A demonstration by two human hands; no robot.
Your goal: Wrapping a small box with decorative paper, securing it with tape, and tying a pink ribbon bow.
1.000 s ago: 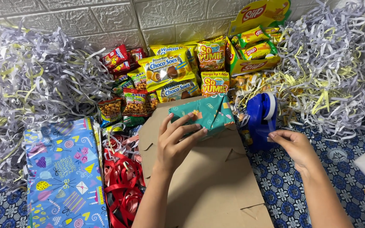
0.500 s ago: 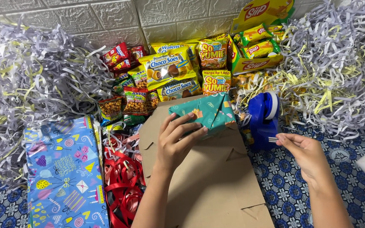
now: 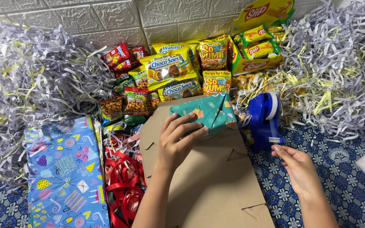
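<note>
My left hand (image 3: 178,141) presses down on a small box wrapped in teal patterned paper (image 3: 210,113). The box stands at the far end of a flat brown cardboard sheet (image 3: 212,185). My right hand (image 3: 297,169) hovers over the blue patterned cloth, just below a blue tape dispenser (image 3: 265,120). Its fingertips are pinched together near the dispenser's cutter, seemingly on a thin strip of clear tape that is hard to make out.
Several snack packets (image 3: 170,71) lie along the wall behind the box, beside a yellow display carton (image 3: 254,50). Shredded grey and yellow paper (image 3: 30,84) piles up left and right. Blue party wrapping paper (image 3: 62,173) and red ribbon (image 3: 121,185) lie at the left.
My right hand has drawn back from the dispenser's cutter, down and towards me, fingers still pinched. My left hand and the wrapped box have stayed put.
</note>
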